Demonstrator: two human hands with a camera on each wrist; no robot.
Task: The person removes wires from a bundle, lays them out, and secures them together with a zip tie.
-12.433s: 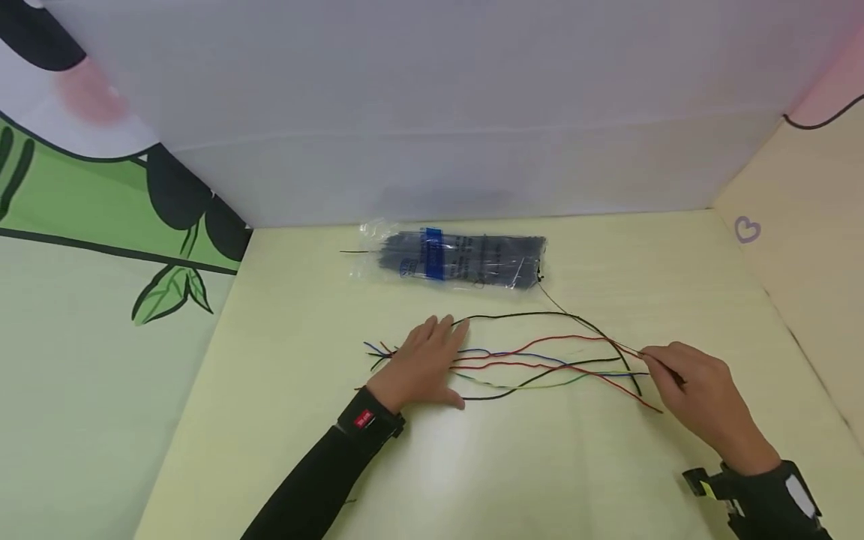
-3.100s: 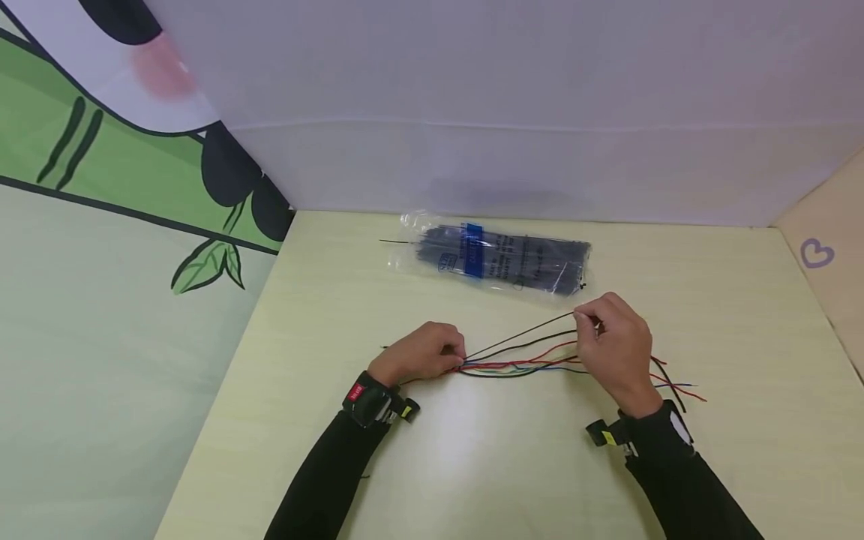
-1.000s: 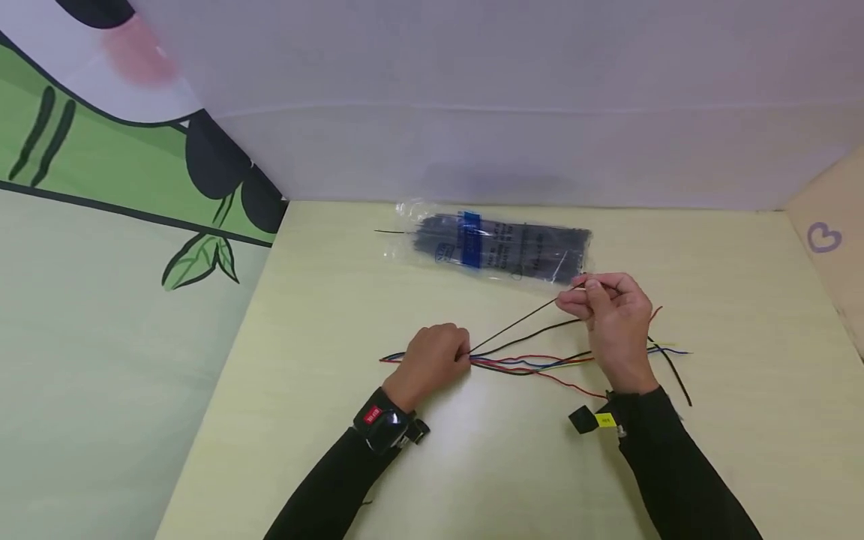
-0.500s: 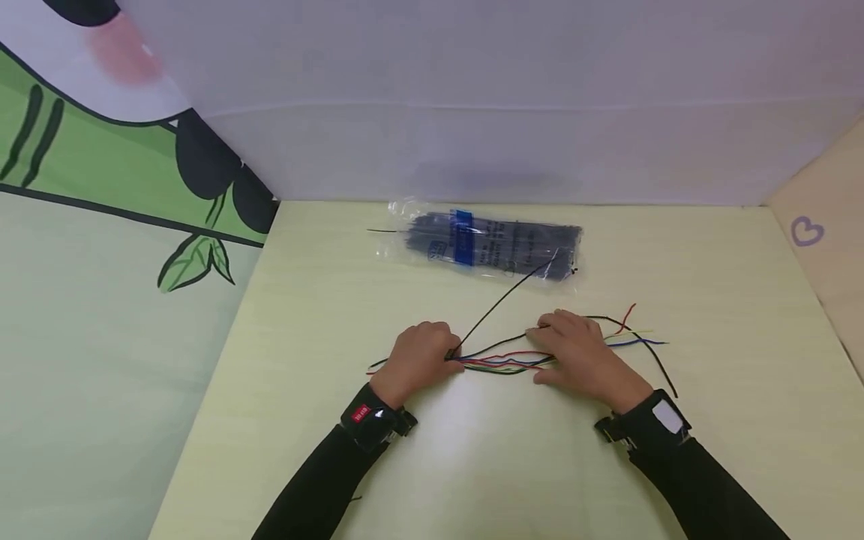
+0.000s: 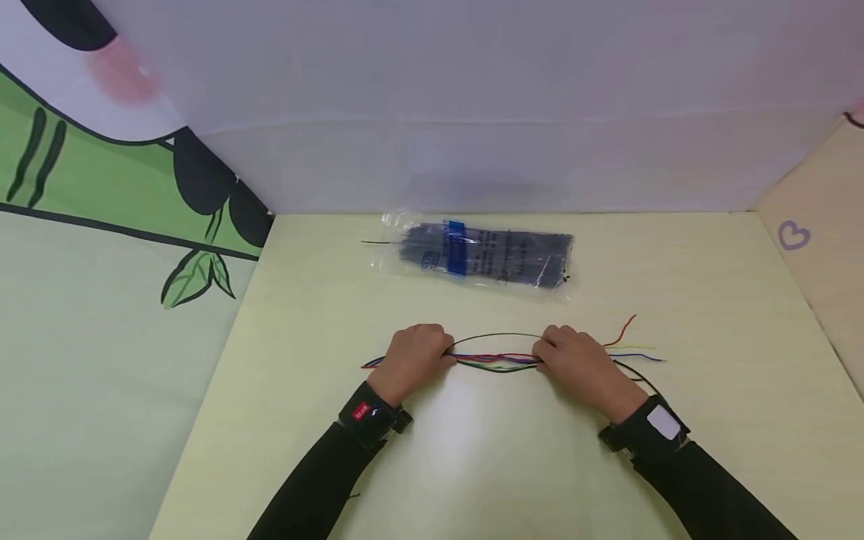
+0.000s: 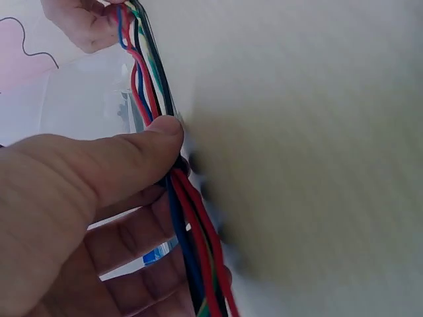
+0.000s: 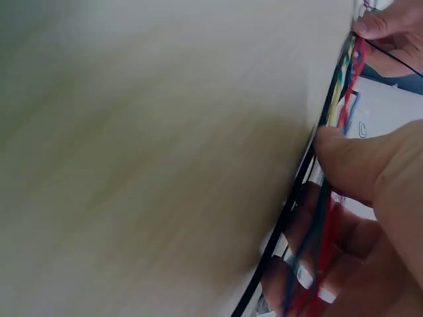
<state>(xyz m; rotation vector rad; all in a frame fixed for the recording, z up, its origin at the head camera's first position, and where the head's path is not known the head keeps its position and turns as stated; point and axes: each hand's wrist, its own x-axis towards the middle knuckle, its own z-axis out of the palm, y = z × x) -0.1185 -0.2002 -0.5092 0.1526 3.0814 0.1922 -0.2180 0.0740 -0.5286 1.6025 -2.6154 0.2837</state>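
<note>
Both hands hold a bundle of thin electrical wires [image 5: 496,360] in red, blue, black and green-yellow, stretched left to right over the table. My left hand [image 5: 415,364] pinches the bundle near its left end. In the left wrist view, the thumb [image 6: 135,155] presses on the wires [image 6: 192,244] beside a dark loop partly hidden by the thumb. A thin black cable tie [image 5: 499,334] arcs from the left hand to the right hand. My right hand [image 5: 577,367] grips the wires further right; in its wrist view the wires [image 7: 325,241] run between thumb and fingers.
A clear plastic bag of dark cable ties [image 5: 502,255] lies behind the wires, near the back panel [image 5: 472,165]. Loose wire ends [image 5: 637,356] fan out to the right of the right hand. A printed side panel [image 5: 88,300] stands on the left.
The right hand earlier pulled the tie's tail up and right, then let it go and came down onto the wires. The tail now bends over toward the right hand. The left hand keeps its hold.
</note>
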